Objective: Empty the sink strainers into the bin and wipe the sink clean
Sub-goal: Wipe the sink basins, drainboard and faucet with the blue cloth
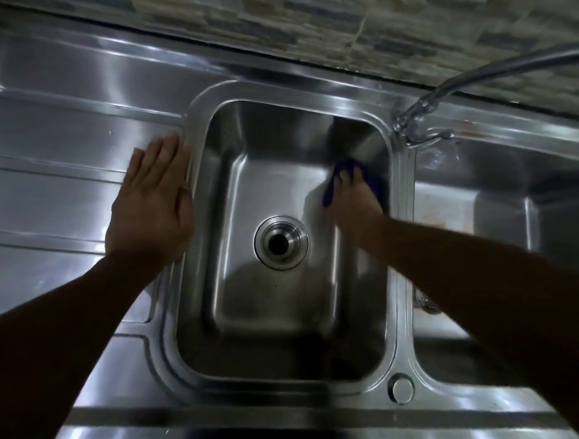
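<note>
Grips a bunched dark blue cloth [331, 188] in the right hand [352, 206], pressed to the right wall of the stainless steel sink basin [285, 145]. Rests the left hand [151, 202] flat, fingers straight, on the steel worktop [67, 140]. Probably soft, light, limp: best kept bunched under the palm.

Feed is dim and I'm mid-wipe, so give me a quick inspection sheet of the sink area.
Surface: steel drainboard, glare streaks.
Job's things: left basin looks shiny; drain in its floor, strainer unclear; blue cloth against its right wall; right basin shows brownish stains.
Clutter: nothing seen.
Hands: left hand flat on drainboard beside the basin rim; right hand holds the cloth.
Cables: nothing seen.
Surroundings: faucet between basins; stone-pattern tile wall behind.
</note>
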